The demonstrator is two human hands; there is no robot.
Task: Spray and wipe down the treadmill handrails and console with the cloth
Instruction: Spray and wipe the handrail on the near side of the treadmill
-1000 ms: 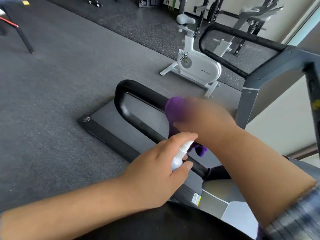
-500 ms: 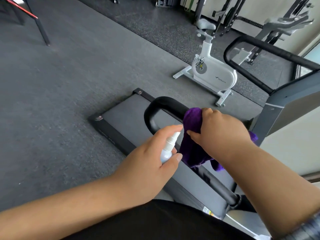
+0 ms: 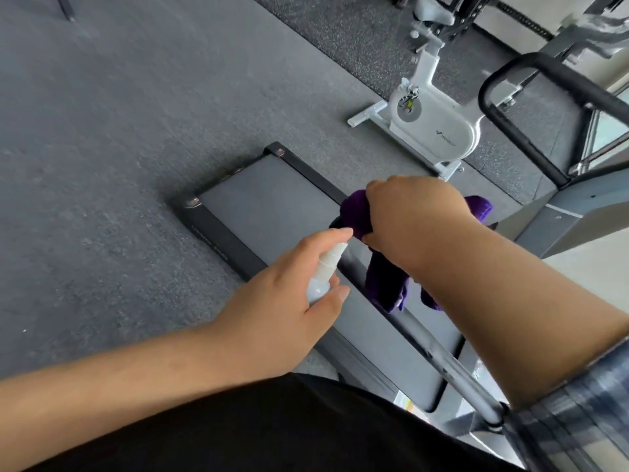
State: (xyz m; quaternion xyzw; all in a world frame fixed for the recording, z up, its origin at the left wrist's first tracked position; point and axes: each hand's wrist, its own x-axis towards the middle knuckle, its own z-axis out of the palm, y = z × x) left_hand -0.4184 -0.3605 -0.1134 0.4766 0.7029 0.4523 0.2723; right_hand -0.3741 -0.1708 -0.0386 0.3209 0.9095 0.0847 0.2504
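Note:
My right hand (image 3: 412, 216) grips a purple cloth (image 3: 384, 284) wrapped over the curved end of the near black handrail (image 3: 452, 369) of the treadmill; the cloth's loose ends hang below the rail. My left hand (image 3: 282, 308) holds a small white spray bottle (image 3: 323, 274), index finger on its nozzle, which points toward the cloth. The rail's bend is hidden under the cloth and hand. The far black handrail (image 3: 520, 137) loops at the upper right. The console is out of view.
The treadmill belt deck (image 3: 272, 206) lies on grey carpet (image 3: 119, 131) beneath my hands. A white exercise bike (image 3: 432, 120) stands beyond it. The grey treadmill upright (image 3: 578, 206) rises at the right, with more gym machines behind.
My right hand has slid the cloth along the near handrail toward its curved end. The left hand with the bottle follows close beside it. The camera has tilted further down.

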